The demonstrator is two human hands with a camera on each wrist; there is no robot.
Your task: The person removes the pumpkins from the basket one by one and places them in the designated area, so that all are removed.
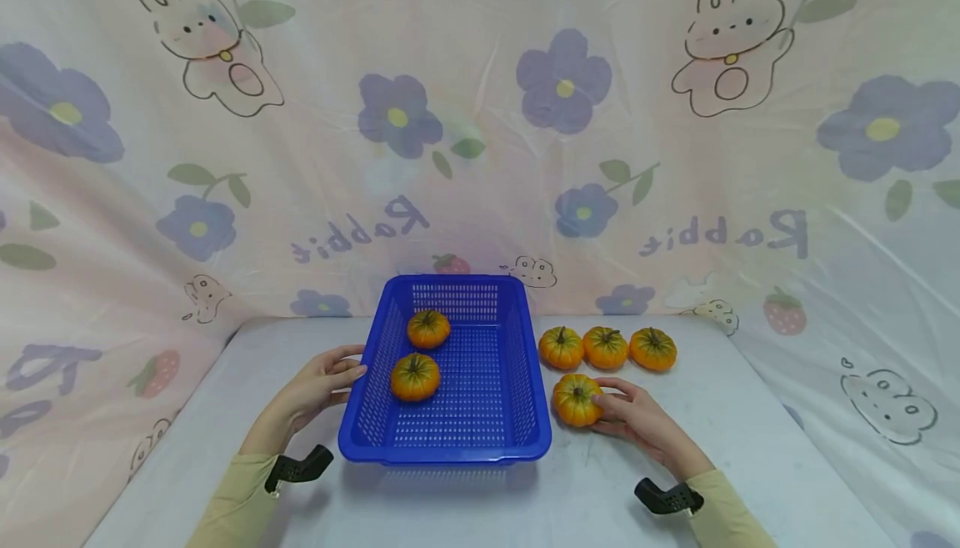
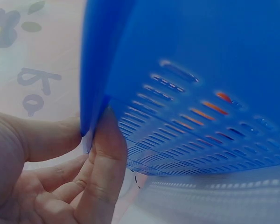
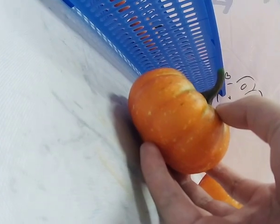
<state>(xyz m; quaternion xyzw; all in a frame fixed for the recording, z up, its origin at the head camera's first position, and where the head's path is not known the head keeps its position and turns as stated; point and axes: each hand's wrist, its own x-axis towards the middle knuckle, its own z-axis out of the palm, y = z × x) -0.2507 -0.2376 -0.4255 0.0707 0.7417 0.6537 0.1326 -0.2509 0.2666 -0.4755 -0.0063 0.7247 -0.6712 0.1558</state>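
Observation:
A blue plastic basket (image 1: 457, 450) with slotted walls stands in the middle of the head view. My left hand (image 1: 326, 381) pinches its left rim between thumb and fingers, as the left wrist view shows with the rim (image 2: 94, 93) between them. Two small orange pumpkins lie inside, one behind (image 1: 428, 329) and one in front (image 1: 415, 377). Just right of the basket, my right hand (image 1: 637, 419) grips another small pumpkin (image 1: 576, 400), thumb near its dark green stem (image 3: 213, 88) and fingers around its underside. This pumpkin (image 3: 177, 121) is close to the tabletop.
Behind the right hand, three more pumpkins stand in a row: left (image 1: 561, 348), middle (image 1: 605, 348) and right (image 1: 652, 349). The white table (image 1: 750, 448) reaches back to a hanging cloth (image 1: 480, 173) printed with rabbits and flowers.

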